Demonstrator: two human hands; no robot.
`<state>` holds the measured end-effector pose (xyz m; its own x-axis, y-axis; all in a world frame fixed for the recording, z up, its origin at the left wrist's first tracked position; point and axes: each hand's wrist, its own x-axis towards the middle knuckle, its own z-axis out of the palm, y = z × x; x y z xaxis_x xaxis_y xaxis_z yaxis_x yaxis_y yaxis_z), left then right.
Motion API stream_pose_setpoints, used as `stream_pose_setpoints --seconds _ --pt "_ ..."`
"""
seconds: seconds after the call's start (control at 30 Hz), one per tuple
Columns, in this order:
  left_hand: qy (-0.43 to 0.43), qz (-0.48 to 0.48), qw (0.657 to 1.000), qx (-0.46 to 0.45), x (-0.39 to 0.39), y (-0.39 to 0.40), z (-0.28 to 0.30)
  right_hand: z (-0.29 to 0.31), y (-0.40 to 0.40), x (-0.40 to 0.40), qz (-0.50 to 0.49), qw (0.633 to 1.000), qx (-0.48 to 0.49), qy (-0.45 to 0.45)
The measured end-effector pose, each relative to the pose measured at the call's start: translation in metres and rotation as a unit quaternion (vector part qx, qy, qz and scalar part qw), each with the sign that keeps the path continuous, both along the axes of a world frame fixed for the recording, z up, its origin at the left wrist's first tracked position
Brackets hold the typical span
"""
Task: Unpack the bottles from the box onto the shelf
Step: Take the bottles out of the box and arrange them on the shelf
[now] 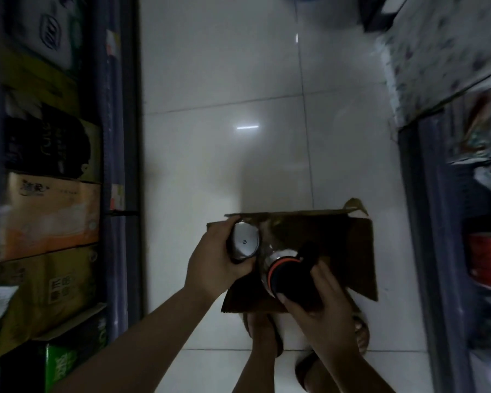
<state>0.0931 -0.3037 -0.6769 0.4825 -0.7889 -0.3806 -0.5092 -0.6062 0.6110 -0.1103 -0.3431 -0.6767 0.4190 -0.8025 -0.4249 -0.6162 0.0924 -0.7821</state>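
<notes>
Head view: an open cardboard box (338,239) is seen on the tiled floor (224,137), between stocked shelves (51,194) on either side. A silver bottle (245,241) is gripped by the left hand (214,263), fingers curled round its body, above the box's left edge. A black bottle with an orange ring (291,275) is clasped by the right hand (321,307), over the box's near side. Sandalled feet (360,330) are visible below.

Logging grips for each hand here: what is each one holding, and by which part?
Left hand grips the silver bottle round its body. Right hand grips the black bottle round its body, near the orange ring.
</notes>
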Motion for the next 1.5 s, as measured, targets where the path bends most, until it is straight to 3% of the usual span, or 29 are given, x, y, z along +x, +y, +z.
stream_pose_setpoints --seconds 0.17,0.37,0.63,0.9,1.13,1.5 --pt "0.02 -0.069 0.997 -0.042 -0.005 -0.021 0.105 0.12 -0.052 -0.017 -0.123 0.988 -0.028 -0.091" --pt "0.046 -0.147 0.981 -0.118 -0.016 -0.067 0.285 0.307 -0.111 -0.038 -0.234 0.942 -0.034 -0.238" --pt "0.043 -0.136 0.949 -0.282 -0.036 -0.133 0.544 0.559 -0.169 -0.092 -0.214 0.886 -0.217 -0.35" --pt "0.092 -0.152 0.859 -0.48 -0.098 -0.153 0.755 0.762 -0.166 -0.149 -0.184 0.836 -0.325 -0.402" --pt "0.137 -0.158 0.792 -0.573 -0.143 -0.174 0.865 0.88 -0.155 -0.175 -0.204 0.782 -0.417 -0.415" --pt "0.182 -0.211 0.679 -0.679 -0.187 -0.231 0.97 0.975 -0.163 -0.195 -0.257 0.694 -0.54 -0.401"
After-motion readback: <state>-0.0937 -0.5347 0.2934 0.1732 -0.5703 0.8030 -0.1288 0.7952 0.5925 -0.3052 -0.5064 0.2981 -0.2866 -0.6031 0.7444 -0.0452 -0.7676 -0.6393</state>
